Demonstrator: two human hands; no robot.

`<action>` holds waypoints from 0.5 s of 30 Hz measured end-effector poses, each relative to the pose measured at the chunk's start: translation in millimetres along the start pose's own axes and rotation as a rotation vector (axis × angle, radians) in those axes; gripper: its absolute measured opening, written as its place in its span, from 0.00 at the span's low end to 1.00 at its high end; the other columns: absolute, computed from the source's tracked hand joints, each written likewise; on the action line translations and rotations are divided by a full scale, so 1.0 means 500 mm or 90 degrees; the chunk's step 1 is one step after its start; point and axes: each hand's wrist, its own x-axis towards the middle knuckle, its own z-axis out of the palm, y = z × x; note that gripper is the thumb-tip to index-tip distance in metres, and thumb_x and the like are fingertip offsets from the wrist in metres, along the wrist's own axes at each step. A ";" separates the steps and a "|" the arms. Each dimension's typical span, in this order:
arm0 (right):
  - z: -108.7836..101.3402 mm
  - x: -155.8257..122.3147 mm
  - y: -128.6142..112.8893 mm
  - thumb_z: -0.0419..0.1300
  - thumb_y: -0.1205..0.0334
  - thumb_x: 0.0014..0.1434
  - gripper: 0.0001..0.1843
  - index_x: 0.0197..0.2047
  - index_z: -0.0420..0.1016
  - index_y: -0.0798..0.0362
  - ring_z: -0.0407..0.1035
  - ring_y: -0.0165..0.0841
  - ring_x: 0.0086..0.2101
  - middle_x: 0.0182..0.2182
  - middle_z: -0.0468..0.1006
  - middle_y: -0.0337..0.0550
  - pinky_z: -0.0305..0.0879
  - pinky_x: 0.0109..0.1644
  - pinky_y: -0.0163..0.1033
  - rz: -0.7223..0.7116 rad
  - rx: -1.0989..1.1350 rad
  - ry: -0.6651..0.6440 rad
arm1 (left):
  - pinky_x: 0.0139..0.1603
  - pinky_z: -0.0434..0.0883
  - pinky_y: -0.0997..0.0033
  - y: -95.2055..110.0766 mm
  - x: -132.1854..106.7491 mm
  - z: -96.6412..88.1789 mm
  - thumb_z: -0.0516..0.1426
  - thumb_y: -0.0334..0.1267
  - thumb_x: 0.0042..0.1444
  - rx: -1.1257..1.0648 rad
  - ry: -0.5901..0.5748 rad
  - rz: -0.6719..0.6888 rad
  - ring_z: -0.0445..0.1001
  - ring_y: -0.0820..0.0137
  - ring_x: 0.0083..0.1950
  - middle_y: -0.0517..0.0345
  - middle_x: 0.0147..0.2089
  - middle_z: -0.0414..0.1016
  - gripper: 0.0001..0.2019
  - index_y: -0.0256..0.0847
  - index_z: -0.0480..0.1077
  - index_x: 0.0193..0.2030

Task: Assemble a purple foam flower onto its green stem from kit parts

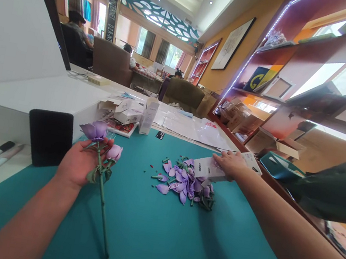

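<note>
My left hand grips a purple artificial flower by its long green stem, which trails down toward the near edge of the teal mat. A smaller pink bud sits on the same stem beside my fingers. My right hand rests on a white flat box, fingers bent over its top. Just left of and below that box lies a pile of loose purple petals and green bits on the mat.
A black block stands at the mat's left edge against a white ledge. White cartons and a magazine sit behind the mat. Shelves with boxes run along the right. People sit at desks far behind.
</note>
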 end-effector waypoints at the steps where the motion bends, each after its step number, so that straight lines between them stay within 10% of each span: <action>1: -0.005 -0.001 0.001 0.69 0.69 0.38 0.48 0.63 0.59 0.46 0.63 0.54 0.52 0.54 0.68 0.59 0.57 0.50 0.57 0.002 -0.001 0.007 | 0.20 0.76 0.59 0.000 -0.001 0.001 0.43 0.32 0.59 -0.002 0.001 0.002 0.76 0.60 0.27 0.48 0.31 0.78 0.14 0.35 0.69 0.32; 15: -0.047 -0.006 0.002 0.59 0.70 0.51 0.33 0.61 0.63 0.49 0.63 0.53 0.50 0.50 0.71 0.59 0.53 0.49 0.57 0.001 -0.009 0.064 | 0.20 0.75 0.65 0.002 -0.012 0.007 0.42 0.33 0.61 -0.025 0.005 0.003 0.74 0.65 0.24 0.49 0.27 0.74 0.16 0.32 0.69 0.36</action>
